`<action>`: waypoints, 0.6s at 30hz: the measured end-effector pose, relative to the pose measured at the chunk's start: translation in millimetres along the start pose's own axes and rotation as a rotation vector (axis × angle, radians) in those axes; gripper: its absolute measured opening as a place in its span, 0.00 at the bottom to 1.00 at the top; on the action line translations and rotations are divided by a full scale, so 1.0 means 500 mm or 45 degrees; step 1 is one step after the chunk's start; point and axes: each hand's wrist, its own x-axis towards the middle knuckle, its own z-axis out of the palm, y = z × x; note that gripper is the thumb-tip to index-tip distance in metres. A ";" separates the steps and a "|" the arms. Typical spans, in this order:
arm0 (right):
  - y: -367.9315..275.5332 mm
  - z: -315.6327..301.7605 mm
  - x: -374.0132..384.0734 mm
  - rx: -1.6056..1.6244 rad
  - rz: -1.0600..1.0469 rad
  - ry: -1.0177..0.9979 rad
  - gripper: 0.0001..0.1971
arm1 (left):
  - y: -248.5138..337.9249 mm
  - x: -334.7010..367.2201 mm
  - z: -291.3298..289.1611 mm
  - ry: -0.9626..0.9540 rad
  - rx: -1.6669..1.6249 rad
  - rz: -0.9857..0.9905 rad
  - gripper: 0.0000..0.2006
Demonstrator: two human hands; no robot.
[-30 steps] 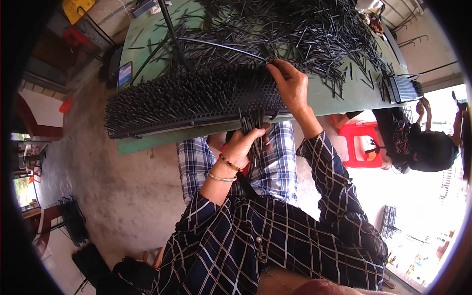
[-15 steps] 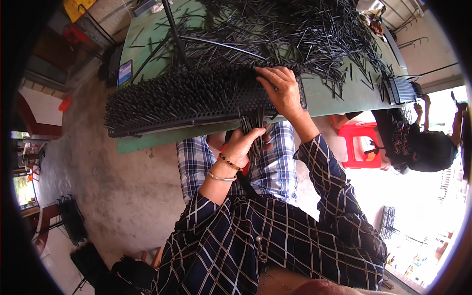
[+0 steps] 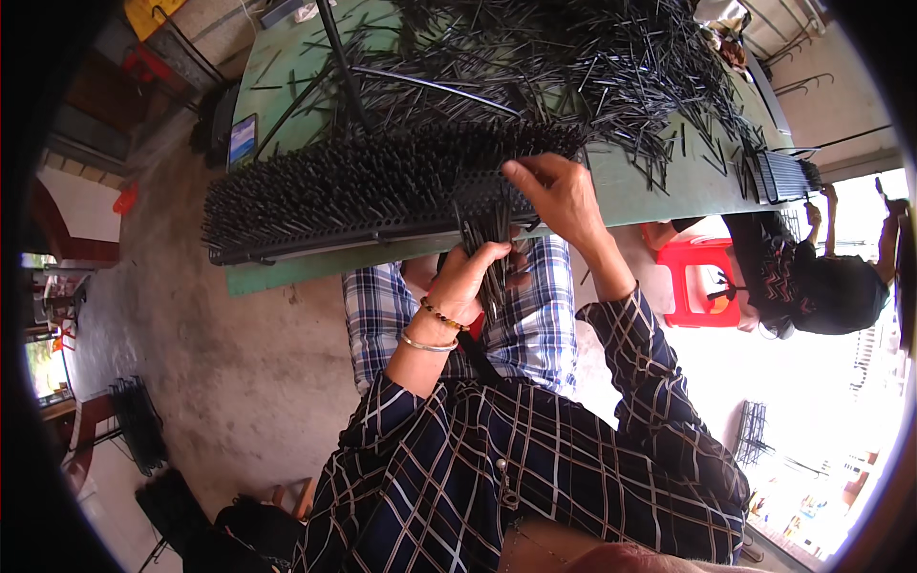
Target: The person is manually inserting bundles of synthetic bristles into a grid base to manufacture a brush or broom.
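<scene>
Your left hand (image 3: 465,284) is closing its fingers around a bundle of thin black sticks (image 3: 489,250) just below the near edge of the green table (image 3: 650,186). Just beyond, your right hand (image 3: 557,194) is pinching at the long black spiked strip (image 3: 368,186) lying along that edge, with loose black sticks (image 3: 573,67) heaped farther back.

Studded strip (image 3: 382,191) lies on table (image 3: 659,196), loose sticks (image 3: 592,67) behind

black spike strip (image 3: 382,191), table edge, bristling upward
</scene>
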 end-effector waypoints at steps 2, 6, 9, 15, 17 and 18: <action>-0.001 -0.012 -0.014 0.062 0.063 -0.123 0.15 | 0.003 0.001 0.005 -0.041 0.018 0.018 0.12; 0.042 -0.017 -0.019 0.529 0.332 -0.284 0.13 | -0.005 0.008 0.017 -0.078 0.043 0.057 0.12; 0.054 -0.028 -0.013 0.810 0.562 -0.289 0.12 | -0.007 0.005 0.027 -0.022 0.085 0.053 0.09; 0.057 -0.048 -0.006 0.837 0.493 -0.134 0.11 | -0.007 0.007 0.020 -0.054 0.168 0.043 0.09; 0.044 -0.051 0.003 0.756 0.361 -0.066 0.11 | -0.010 0.011 0.016 -0.036 0.156 0.029 0.10; 0.035 -0.051 0.008 0.669 0.312 0.060 0.11 | -0.011 0.012 0.015 -0.019 0.142 0.014 0.10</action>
